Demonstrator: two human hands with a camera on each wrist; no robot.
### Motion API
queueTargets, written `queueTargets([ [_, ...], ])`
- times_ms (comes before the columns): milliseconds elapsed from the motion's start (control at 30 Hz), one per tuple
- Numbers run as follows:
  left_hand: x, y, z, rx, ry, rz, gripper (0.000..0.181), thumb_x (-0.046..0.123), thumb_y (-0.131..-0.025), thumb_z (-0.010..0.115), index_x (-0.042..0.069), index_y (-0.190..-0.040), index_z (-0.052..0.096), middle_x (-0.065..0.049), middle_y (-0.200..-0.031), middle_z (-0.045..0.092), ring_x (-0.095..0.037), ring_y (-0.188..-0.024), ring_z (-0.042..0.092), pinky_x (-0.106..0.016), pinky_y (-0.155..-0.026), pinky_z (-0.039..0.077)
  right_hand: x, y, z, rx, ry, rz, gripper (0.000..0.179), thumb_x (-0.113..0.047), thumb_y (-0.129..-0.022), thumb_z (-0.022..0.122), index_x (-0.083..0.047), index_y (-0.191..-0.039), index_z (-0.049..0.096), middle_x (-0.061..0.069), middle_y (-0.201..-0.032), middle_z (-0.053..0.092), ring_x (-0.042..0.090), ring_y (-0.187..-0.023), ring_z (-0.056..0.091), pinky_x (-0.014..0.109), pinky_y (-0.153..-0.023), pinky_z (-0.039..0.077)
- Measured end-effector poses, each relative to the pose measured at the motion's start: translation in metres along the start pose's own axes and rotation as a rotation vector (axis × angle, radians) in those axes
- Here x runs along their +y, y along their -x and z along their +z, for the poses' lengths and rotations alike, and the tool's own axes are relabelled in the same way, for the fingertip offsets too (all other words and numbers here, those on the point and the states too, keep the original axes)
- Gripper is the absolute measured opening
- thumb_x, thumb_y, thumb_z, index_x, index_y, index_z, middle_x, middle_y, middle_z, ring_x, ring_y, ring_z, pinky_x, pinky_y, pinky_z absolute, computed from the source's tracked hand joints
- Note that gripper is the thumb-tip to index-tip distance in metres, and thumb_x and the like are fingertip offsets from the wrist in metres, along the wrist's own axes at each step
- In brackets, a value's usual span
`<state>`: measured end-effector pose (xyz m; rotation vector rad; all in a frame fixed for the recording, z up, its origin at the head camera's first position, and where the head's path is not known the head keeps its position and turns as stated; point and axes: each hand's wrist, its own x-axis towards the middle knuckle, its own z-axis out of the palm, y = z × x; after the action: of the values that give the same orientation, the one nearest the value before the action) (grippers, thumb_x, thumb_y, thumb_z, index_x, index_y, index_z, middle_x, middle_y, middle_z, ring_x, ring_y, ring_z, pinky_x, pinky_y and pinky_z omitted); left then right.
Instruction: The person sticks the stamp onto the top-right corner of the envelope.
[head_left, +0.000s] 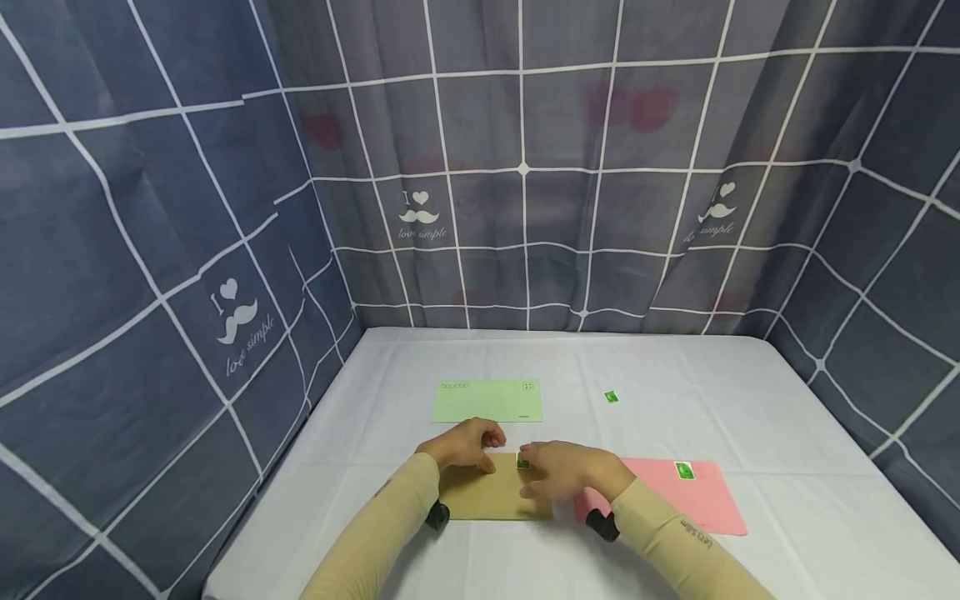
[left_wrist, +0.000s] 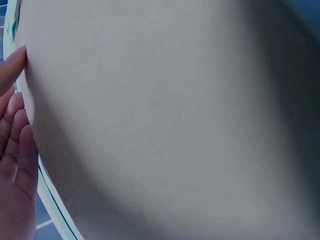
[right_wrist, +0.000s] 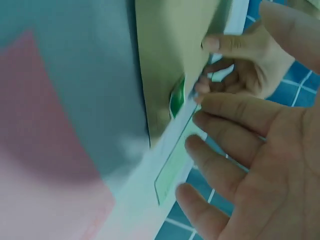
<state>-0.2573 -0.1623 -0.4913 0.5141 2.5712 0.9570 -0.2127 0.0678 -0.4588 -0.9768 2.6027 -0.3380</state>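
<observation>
A brown envelope [head_left: 491,500] lies on the white-covered table in front of me. My left hand [head_left: 467,443] is at its far edge, the thumb over the paper and the loosely bent fingers [right_wrist: 237,75] beyond the edge. My right hand [head_left: 566,468] hovers over the envelope's right part, palm down and fingers [right_wrist: 220,165] spread. Beside its fingertips, a green stamp [head_left: 522,462] sits at the envelope's far right corner, partly covered in the head view. In the right wrist view this stamp [right_wrist: 177,100] looks curved. The left wrist view is mostly filled by pale paper [left_wrist: 150,110].
To the right lies a pink envelope [head_left: 675,500] bearing a green stamp [head_left: 684,471], partly under my right forearm. A light green envelope [head_left: 486,402] lies farther back. One loose green stamp [head_left: 611,397] is at the back right. Dark checked curtains [head_left: 525,208] surround the table.
</observation>
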Motion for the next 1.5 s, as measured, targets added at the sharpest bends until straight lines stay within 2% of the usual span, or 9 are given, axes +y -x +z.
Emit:
queueTargets([
  [133, 0.000, -0.002, -0.001, -0.002, 0.016, 0.003, 0.038, 0.001, -0.073, 0.086, 0.014, -0.104, 0.067, 0.004, -0.100, 0.062, -0.014, -0.094, 0.055, -0.033, -0.090, 0.049, 0.009, 0.001, -0.008, 0.048, -0.075, -0.039, 0.054, -0.039, -0.091, 0.070, -0.005, -0.131, 0.061, 0.004, -0.128, 0.067, 0.021, -0.120, 0.061, 0.044, -0.105, 0.048],
  [333, -0.001, -0.004, -0.002, 0.009, 0.028, 0.009, 0.037, 0.005, -0.073, 0.087, 0.013, -0.103, 0.067, 0.004, -0.098, 0.062, -0.014, -0.092, 0.055, -0.031, -0.087, 0.049, 0.025, -0.005, -0.009, 0.124, -0.151, -0.067, 0.052, -0.033, -0.091, 0.072, 0.001, -0.130, 0.063, 0.010, -0.131, 0.066, 0.028, -0.129, 0.058, 0.047, -0.110, 0.045],
  [567, 0.000, -0.006, -0.007, 0.047, 0.049, 0.022, 0.044, 0.011, -0.072, 0.090, 0.011, -0.110, 0.068, 0.000, -0.102, 0.064, -0.017, -0.095, 0.056, -0.033, -0.089, 0.048, 0.041, -0.007, -0.011, 0.217, -0.205, -0.124, 0.047, -0.025, -0.090, 0.070, 0.007, -0.124, 0.065, 0.017, -0.124, 0.069, 0.032, -0.119, 0.064, 0.049, -0.103, 0.050],
  [800, 0.004, -0.013, -0.017, 0.090, 0.097, 0.065, 0.050, 0.012, -0.075, 0.088, 0.006, -0.120, 0.065, -0.009, -0.114, 0.064, -0.024, -0.107, 0.056, -0.041, -0.096, 0.047, 0.061, -0.009, -0.017, 0.290, -0.239, -0.089, 0.046, -0.024, -0.090, 0.072, 0.008, -0.122, 0.065, 0.020, -0.118, 0.070, 0.032, -0.109, 0.066, 0.052, -0.096, 0.052],
  [1033, 0.009, -0.017, -0.023, 0.124, 0.098, 0.059, 0.053, 0.013, -0.078, 0.086, 0.007, -0.126, 0.062, -0.012, -0.129, 0.061, -0.029, -0.121, 0.053, -0.047, -0.102, 0.046, 0.081, -0.008, -0.019, 0.362, -0.228, -0.039, 0.043, -0.023, -0.089, 0.073, 0.007, -0.119, 0.067, 0.018, -0.112, 0.072, 0.026, -0.100, 0.066, 0.046, -0.090, 0.054],
  [1300, 0.011, -0.020, -0.030, 0.161, 0.110, 0.059, 0.055, 0.014, -0.077, 0.086, 0.006, -0.126, 0.062, -0.013, -0.131, 0.060, -0.029, -0.123, 0.052, -0.046, -0.101, 0.047, 0.096, -0.003, -0.028, 0.430, -0.258, 0.015, 0.042, -0.021, -0.086, 0.076, 0.008, -0.115, 0.068, 0.017, -0.105, 0.072, 0.026, -0.095, 0.066, 0.042, -0.086, 0.054],
  [1500, 0.004, -0.025, -0.029, 0.162, 0.132, 0.048, 0.053, 0.012, -0.077, 0.085, 0.004, -0.124, 0.062, -0.014, -0.129, 0.061, -0.029, -0.122, 0.052, -0.046, -0.099, 0.049, 0.108, -0.002, -0.031, 0.446, -0.291, 0.065, 0.043, -0.020, -0.084, 0.077, 0.009, -0.115, 0.068, 0.016, -0.104, 0.072, 0.023, -0.095, 0.066, 0.039, -0.085, 0.055],
])
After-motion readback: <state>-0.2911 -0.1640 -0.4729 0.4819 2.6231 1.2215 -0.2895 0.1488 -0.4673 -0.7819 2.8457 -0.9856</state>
